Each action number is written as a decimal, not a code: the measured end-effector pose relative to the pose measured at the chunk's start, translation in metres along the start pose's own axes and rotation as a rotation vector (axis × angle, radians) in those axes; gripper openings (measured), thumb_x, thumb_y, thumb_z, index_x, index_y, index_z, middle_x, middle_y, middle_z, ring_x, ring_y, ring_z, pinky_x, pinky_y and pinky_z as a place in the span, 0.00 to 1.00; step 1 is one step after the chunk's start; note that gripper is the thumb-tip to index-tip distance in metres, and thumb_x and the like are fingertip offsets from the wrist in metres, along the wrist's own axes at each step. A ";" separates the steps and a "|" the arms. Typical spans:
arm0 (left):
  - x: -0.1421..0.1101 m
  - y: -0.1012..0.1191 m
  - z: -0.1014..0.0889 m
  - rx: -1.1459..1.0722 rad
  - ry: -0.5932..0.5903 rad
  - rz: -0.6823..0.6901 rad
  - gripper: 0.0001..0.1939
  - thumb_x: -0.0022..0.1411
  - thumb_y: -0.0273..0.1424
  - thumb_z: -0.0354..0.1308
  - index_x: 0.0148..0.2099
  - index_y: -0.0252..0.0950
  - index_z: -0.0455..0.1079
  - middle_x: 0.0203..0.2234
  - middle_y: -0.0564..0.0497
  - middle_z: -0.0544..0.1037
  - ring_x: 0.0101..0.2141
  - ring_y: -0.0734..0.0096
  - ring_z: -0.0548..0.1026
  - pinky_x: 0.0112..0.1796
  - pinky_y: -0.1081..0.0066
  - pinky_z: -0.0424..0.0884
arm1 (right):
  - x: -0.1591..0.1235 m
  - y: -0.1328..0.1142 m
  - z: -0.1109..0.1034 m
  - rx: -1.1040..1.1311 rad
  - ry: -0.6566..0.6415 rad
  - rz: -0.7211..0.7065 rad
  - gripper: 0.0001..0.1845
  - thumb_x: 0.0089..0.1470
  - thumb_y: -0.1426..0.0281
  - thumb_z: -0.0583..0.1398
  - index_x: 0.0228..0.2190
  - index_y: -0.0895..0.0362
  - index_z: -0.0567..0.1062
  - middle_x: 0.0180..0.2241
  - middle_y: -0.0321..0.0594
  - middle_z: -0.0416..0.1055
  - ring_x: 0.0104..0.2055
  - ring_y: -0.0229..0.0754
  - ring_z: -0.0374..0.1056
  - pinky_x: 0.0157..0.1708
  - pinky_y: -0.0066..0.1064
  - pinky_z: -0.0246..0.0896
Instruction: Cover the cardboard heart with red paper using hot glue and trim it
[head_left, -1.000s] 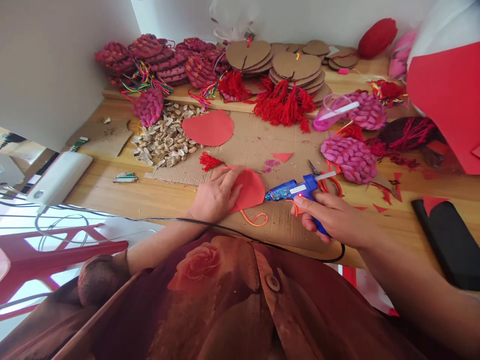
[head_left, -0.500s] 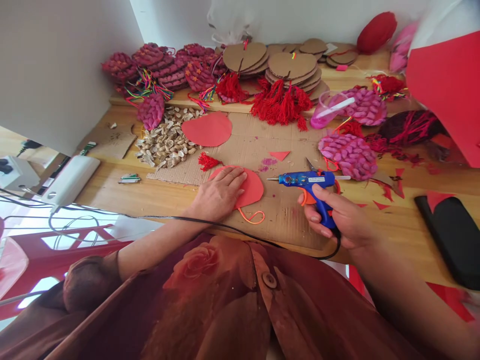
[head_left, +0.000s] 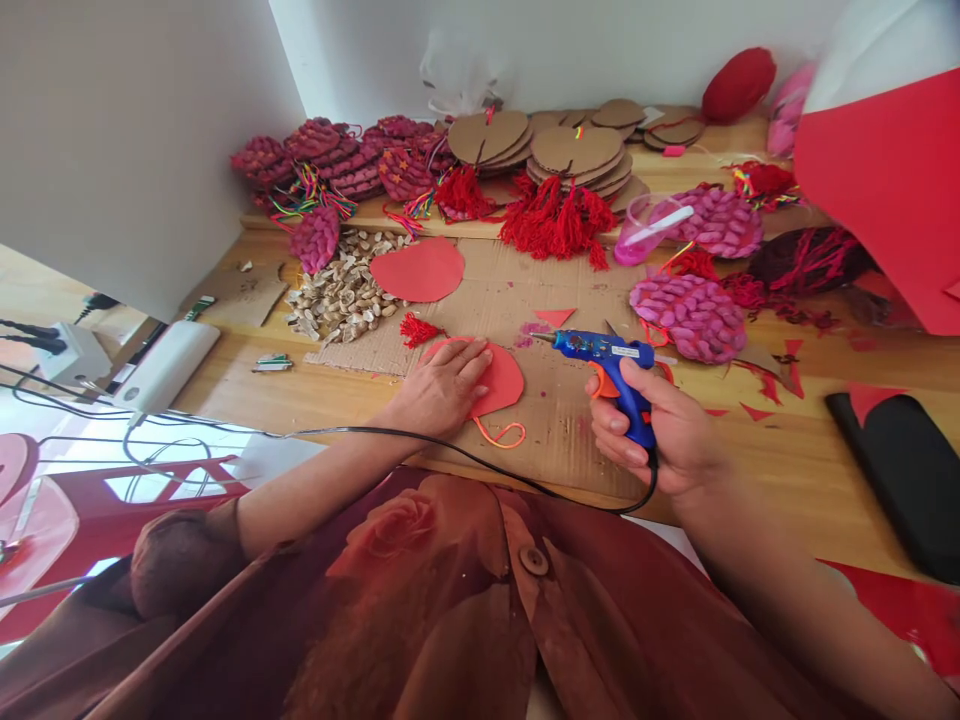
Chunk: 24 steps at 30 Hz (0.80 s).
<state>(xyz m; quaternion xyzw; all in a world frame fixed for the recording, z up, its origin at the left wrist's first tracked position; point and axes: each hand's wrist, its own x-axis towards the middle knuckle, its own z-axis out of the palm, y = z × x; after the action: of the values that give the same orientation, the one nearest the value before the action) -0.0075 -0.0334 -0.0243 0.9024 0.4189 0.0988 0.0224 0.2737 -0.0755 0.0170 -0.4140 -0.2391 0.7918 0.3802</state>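
My left hand lies flat with fingers outstretched on a red paper disc. An orange cord loop sticks out from the disc's near edge, and a red tassel shows at its far left side. My right hand is wrapped round the handle of a blue glue gun with an orange trigger. The gun's nozzle points left, above the cardboard sheet and apart from the disc. A second red paper piece rests farther back on the cardboard.
Pistachio-like shells are heaped at left. Behind stand stacked cardboard discs with red tassels. A braided pink disc and a black case lie at right. The gun's black cable crosses my left forearm.
The glue gun's nozzle has risen slightly and tilted up, with my right hand a little farther left. My left hand stays on the disc. The whole view has shifted slightly.
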 end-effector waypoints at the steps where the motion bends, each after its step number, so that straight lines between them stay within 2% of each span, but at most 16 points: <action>1: -0.001 0.000 0.000 0.005 -0.024 0.025 0.26 0.73 0.35 0.49 0.67 0.26 0.62 0.65 0.32 0.67 0.66 0.50 0.62 0.64 0.48 0.61 | 0.001 0.001 0.001 0.026 -0.007 -0.007 0.18 0.63 0.54 0.55 0.31 0.55 0.71 0.17 0.28 0.61 0.10 0.29 0.51 0.10 0.22 0.43; 3: -0.005 0.001 0.001 0.014 -0.079 0.060 0.31 0.73 0.40 0.48 0.70 0.26 0.57 0.67 0.31 0.62 0.69 0.48 0.56 0.66 0.46 0.55 | 0.004 0.004 0.003 0.065 -0.017 -0.013 0.18 0.63 0.55 0.55 0.31 0.56 0.71 0.17 0.28 0.61 0.10 0.29 0.51 0.11 0.22 0.42; 5: -0.009 0.002 0.001 0.020 -0.117 0.063 0.33 0.73 0.43 0.48 0.72 0.30 0.55 0.69 0.31 0.58 0.70 0.44 0.51 0.66 0.43 0.51 | 0.006 0.006 0.004 0.087 -0.023 -0.016 0.17 0.62 0.55 0.56 0.32 0.56 0.72 0.17 0.28 0.62 0.10 0.29 0.51 0.11 0.22 0.42; 10: -0.013 0.008 -0.002 -0.003 -0.161 0.021 0.29 0.73 0.44 0.50 0.72 0.50 0.56 0.74 0.39 0.43 0.71 0.35 0.44 0.64 0.36 0.48 | 0.009 0.008 0.005 0.075 -0.016 -0.016 0.18 0.60 0.53 0.58 0.32 0.55 0.70 0.18 0.27 0.62 0.11 0.29 0.51 0.11 0.23 0.42; 13: -0.013 0.009 -0.007 -0.021 -0.200 0.008 0.27 0.72 0.44 0.51 0.71 0.59 0.55 0.75 0.43 0.39 0.71 0.32 0.42 0.62 0.28 0.44 | 0.011 0.008 0.005 0.067 -0.011 -0.012 0.18 0.59 0.53 0.59 0.31 0.55 0.69 0.17 0.27 0.62 0.11 0.29 0.51 0.12 0.23 0.42; 19: -0.012 0.006 -0.015 -0.086 -0.249 0.054 0.25 0.72 0.42 0.52 0.69 0.62 0.58 0.75 0.45 0.38 0.71 0.28 0.39 0.59 0.22 0.40 | 0.014 0.011 0.003 0.087 -0.013 -0.023 0.18 0.60 0.53 0.58 0.32 0.56 0.71 0.18 0.28 0.63 0.12 0.29 0.52 0.13 0.23 0.43; 24: -0.014 -0.006 -0.019 -0.214 -0.242 0.131 0.19 0.69 0.39 0.59 0.59 0.64 0.71 0.74 0.52 0.46 0.71 0.31 0.40 0.57 0.19 0.38 | 0.015 0.013 0.003 0.071 0.004 -0.030 0.18 0.59 0.52 0.59 0.34 0.55 0.72 0.19 0.28 0.63 0.13 0.31 0.53 0.12 0.23 0.43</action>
<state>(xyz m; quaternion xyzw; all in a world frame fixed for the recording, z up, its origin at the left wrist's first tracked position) -0.0241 -0.0409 -0.0083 0.9256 0.3404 0.0347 0.1619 0.2604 -0.0715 0.0033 -0.3983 -0.2162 0.7932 0.4068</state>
